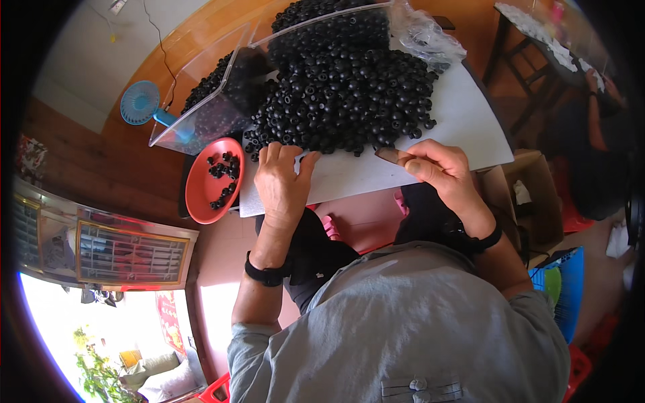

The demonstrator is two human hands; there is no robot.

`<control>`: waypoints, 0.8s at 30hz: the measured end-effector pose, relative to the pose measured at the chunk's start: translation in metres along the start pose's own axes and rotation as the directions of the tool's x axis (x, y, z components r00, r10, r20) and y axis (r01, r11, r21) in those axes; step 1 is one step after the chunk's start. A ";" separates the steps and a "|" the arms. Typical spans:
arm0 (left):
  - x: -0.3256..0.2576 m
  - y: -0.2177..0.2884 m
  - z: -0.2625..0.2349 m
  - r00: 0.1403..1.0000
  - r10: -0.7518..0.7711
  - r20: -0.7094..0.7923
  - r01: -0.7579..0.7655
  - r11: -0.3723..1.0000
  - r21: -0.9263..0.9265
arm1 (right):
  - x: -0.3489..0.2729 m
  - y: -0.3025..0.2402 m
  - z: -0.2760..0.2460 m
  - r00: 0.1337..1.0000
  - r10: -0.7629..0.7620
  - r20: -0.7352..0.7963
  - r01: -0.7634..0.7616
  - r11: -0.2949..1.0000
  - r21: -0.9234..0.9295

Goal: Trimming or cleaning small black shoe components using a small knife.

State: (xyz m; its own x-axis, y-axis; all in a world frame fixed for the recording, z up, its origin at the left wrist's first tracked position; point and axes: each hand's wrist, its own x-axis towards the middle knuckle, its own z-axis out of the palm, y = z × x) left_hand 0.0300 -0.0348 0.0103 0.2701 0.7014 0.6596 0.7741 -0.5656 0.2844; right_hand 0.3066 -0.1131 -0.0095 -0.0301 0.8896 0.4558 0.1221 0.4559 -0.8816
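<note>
A large heap of small black round parts with holes [342,94], like beads, covers the far part of a white board [463,127]. My left hand [277,181] rests at the heap's near left edge, its fingers bent down by the nearest parts and its thumb apart; I see nothing held in it. Between thumb and fingers of my right hand [443,171] is a small flat brownish strip [390,155], its tip by the near edge of the heap. Left of my left hand stands a red oval bowl [195,195] with several black parts inside.
Behind the heap lies a clear plastic bin [225,87] with more black parts, next to a crumpled clear bag [430,33]. A small blue fan [140,103] stands at the far left. Right of the board are a cardboard box [541,195] and another person's arm [594,114].
</note>
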 end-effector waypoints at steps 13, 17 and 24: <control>-0.021 -0.010 -0.004 0.991 -0.131 0.009 0.131 0.982 -0.139 | 0.000 -0.001 -0.001 0.998 -0.054 0.023 0.055 0.997 -0.045; -0.017 -0.007 -0.006 0.995 0.066 0.070 -0.073 0.993 0.096 | 0.000 0.000 0.001 0.995 -0.095 0.009 0.095 0.995 -0.033; -0.004 -0.008 -0.007 0.987 0.061 0.148 -0.075 0.993 0.086 | 0.001 -0.004 0.002 0.999 -0.048 0.003 0.048 0.995 -0.090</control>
State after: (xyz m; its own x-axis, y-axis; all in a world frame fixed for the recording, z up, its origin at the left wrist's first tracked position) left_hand 0.0191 -0.0361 0.0099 0.3991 0.7220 0.5652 0.7981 -0.5770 0.1734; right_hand 0.3038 -0.1140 -0.0060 -0.0391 0.8668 0.4971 0.2090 0.4936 -0.8442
